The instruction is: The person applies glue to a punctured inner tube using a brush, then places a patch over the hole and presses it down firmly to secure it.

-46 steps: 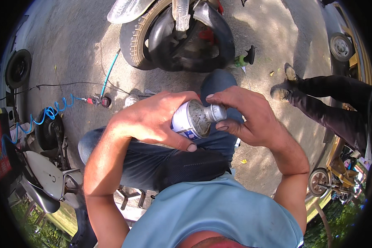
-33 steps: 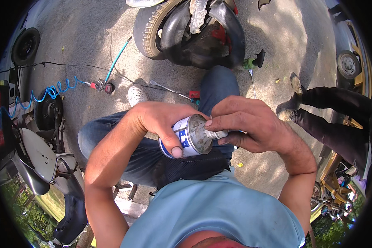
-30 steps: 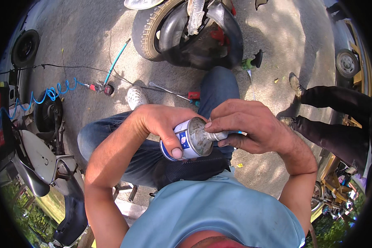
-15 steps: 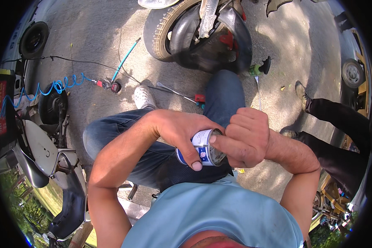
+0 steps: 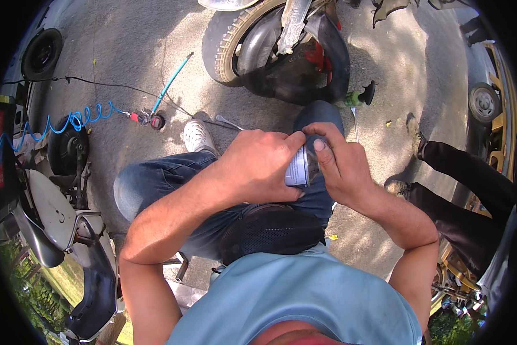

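A small round tin can [image 5: 296, 171] with a white and blue label is between my hands, above my lap. My left hand [image 5: 260, 167] is closed around its side and covers most of the label. Bent over the end of the can, my right hand [image 5: 346, 168] has its thumb and fingers against the rim. Those fingers hide most of that end, so I cannot tell whether a lid is on it. Beyond my knees stands a wheel with a knobbly tyre [image 5: 223, 54], and a black inner tube [image 5: 330, 86] hangs out of it.
A tyre inflator gauge [image 5: 156, 121] with a coiled blue hose [image 5: 77, 119] lies on the ground to the left. Metal levers [image 5: 230, 122] and a green bottle [image 5: 357, 98] lie near the wheel. A motorbike [image 5: 54, 215] stands at left; a person's dark-trousered legs [image 5: 462, 167] are at right.
Both hands have carried the can up and away from my body. My right hand has turned from a fist with a finger at the rim to thumb and fingers over the end.
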A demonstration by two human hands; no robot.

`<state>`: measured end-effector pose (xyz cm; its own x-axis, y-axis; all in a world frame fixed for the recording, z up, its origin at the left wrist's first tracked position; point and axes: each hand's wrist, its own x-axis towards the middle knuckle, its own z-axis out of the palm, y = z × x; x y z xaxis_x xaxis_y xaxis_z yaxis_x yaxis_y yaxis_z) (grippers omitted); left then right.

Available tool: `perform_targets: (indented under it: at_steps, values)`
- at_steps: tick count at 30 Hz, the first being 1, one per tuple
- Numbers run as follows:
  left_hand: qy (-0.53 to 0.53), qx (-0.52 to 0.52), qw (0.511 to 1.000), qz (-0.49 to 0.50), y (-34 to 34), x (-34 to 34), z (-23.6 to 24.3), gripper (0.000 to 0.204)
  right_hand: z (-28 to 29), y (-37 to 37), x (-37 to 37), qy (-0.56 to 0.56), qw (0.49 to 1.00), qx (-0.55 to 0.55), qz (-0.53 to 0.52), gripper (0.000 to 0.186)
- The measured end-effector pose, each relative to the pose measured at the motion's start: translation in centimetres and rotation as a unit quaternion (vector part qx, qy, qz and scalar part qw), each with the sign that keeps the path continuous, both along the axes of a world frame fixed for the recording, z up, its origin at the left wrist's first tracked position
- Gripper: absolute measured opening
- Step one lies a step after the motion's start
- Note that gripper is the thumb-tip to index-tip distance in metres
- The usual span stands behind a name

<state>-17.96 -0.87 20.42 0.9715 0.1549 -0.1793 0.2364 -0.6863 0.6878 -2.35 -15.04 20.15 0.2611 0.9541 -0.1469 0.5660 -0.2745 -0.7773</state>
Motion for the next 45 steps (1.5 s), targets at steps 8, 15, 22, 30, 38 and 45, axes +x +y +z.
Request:
perform_targets:
  at_steps: [8,15,22,30,38,45]
  values:
    - [0.016,-0.031,0.999,0.038,0.1,-1.1,-1.3,0.066,0.0,0.1,1.0,0.035,0.999,-0.003,0.017,0.048]
    - [0.039,-0.161,0.986,-0.007,1.3,-0.8,0.1,0.064,2.4,-1.1,2.8,0.053,0.987,0.1,0.114,0.035]
    - [-0.031,-0.004,0.999,0.042,-0.3,-0.4,-1.1,0.06,0.3,-0.7,1.3,0.135,0.989,-0.041,-0.044,0.026]
    - [-0.001,-0.09,0.996,0.014,1.3,0.5,-1.8,0.063,-0.1,-2.4,2.8,0.159,0.985,0.063,0.005,0.039]
    - [0.052,-0.244,0.965,-0.082,2.4,1.2,-1.1,0.077,1.8,-2.1,4.1,0.093,0.987,0.043,0.122,0.042]
    - [0.134,-0.521,0.833,-0.133,2.7,1.0,-3.4,0.077,1.7,-2.3,3.3,0.145,0.963,0.165,0.158,0.04]
